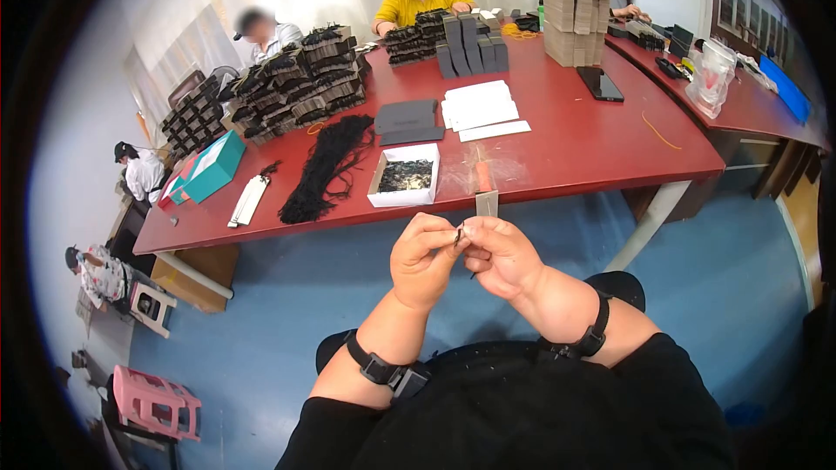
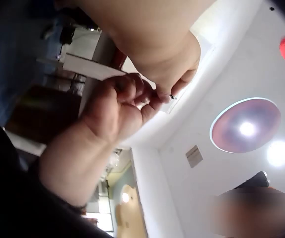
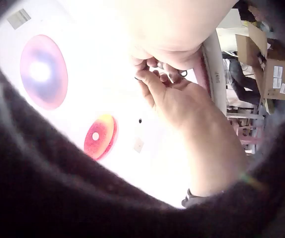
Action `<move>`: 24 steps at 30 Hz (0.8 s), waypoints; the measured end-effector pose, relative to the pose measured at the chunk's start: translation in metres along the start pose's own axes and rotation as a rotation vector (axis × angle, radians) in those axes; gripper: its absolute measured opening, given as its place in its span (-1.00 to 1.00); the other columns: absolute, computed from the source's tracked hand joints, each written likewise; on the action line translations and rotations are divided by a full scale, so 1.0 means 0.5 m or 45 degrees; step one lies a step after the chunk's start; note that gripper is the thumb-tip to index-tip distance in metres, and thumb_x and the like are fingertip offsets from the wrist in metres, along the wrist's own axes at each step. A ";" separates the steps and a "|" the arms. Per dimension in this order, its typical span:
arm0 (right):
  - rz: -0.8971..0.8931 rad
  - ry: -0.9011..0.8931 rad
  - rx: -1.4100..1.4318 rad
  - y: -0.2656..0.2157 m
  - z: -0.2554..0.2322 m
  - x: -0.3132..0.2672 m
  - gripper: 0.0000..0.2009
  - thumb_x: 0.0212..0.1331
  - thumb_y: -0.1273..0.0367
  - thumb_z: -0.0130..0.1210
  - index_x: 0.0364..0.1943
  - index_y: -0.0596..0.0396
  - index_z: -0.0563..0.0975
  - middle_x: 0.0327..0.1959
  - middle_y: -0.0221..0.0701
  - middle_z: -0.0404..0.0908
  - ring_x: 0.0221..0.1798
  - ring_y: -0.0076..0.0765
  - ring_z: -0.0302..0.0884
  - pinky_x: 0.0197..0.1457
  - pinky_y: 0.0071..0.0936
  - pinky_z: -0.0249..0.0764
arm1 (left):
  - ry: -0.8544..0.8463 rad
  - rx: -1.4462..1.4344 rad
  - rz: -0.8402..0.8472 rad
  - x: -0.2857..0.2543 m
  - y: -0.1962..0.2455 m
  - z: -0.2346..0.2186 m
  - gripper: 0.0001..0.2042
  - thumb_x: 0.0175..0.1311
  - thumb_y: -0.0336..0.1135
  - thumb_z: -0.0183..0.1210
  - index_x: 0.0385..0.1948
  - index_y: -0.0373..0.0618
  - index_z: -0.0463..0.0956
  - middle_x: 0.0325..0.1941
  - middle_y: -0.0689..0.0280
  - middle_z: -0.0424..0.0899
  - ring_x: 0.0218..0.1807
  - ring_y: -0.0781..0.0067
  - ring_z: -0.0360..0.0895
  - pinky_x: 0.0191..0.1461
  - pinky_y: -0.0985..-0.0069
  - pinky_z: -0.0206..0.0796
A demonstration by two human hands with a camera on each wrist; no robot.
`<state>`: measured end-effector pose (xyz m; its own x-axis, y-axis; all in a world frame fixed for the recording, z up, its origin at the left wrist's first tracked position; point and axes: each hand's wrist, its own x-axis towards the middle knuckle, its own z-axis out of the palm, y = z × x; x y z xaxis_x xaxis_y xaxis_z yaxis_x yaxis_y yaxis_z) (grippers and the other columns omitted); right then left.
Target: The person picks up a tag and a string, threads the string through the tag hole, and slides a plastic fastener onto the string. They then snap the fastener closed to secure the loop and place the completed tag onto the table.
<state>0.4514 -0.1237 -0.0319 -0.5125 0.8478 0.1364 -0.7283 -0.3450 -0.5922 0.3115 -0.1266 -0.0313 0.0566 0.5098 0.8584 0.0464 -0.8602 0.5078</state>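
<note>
Close together in front of the table's near edge, my two hands meet fingertip to fingertip. Thumb and fingers of my left hand [image 1: 421, 259] pinch a thin black cord [image 1: 458, 238]. My right hand [image 1: 509, 257] pinches at the same spot, its other fingers curled in. A small black loop [image 3: 184, 73] shows beside the fingers in the right wrist view. Most of the cord is hidden by the fingers. Just beyond the hands, a white box [image 1: 401, 200] holds small black and gold pieces. Left of it lies a bundle of black cords [image 1: 324, 165].
On the red table [image 1: 557, 157] lie grey cards [image 1: 407, 120], white cards [image 1: 479, 106] and a phone [image 1: 601, 84]. A small grey block [image 1: 487, 203] stands at the near edge. Tall card stacks [image 1: 305, 78] rise at the back left. Several people sit around the room.
</note>
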 end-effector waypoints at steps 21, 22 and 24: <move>-0.330 -0.453 -1.767 -0.131 0.076 -0.080 -0.92 -0.09 0.44 0.26 -0.48 0.10 0.61 -0.65 -0.48 0.39 -0.59 -0.54 0.28 -0.52 -0.56 0.19 | -0.658 0.240 0.006 0.053 0.133 -0.045 -0.81 -0.13 -0.63 0.26 -0.44 -0.18 0.54 -0.44 0.24 0.56 -0.39 0.31 0.53 -0.34 0.51 0.36; -0.305 -0.420 -1.779 -0.130 0.075 -0.080 -0.92 -0.08 0.44 0.26 -0.48 0.10 0.61 -0.65 -0.47 0.39 -0.59 -0.53 0.29 -0.52 -0.55 0.20 | -0.686 0.295 0.027 0.054 0.131 -0.044 -0.81 -0.13 -0.63 0.25 -0.45 -0.18 0.52 -0.44 0.23 0.55 -0.39 0.31 0.52 -0.34 0.51 0.35; -0.437 -0.301 -1.770 -0.112 0.069 -0.076 -0.93 -0.08 0.45 0.25 -0.47 0.10 0.61 -0.66 -0.47 0.39 -0.58 -0.52 0.29 -0.52 -0.54 0.20 | -0.632 0.368 -0.068 0.052 0.130 -0.040 -0.84 -0.07 -0.62 0.22 -0.44 -0.19 0.50 -0.44 0.25 0.54 -0.38 0.35 0.50 -0.32 0.52 0.34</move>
<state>0.4959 -0.1507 0.0235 -0.5687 0.6742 0.4713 0.1227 0.6361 -0.7618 0.2960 -0.1695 0.0254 0.5047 0.5564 0.6601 0.3285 -0.8309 0.4491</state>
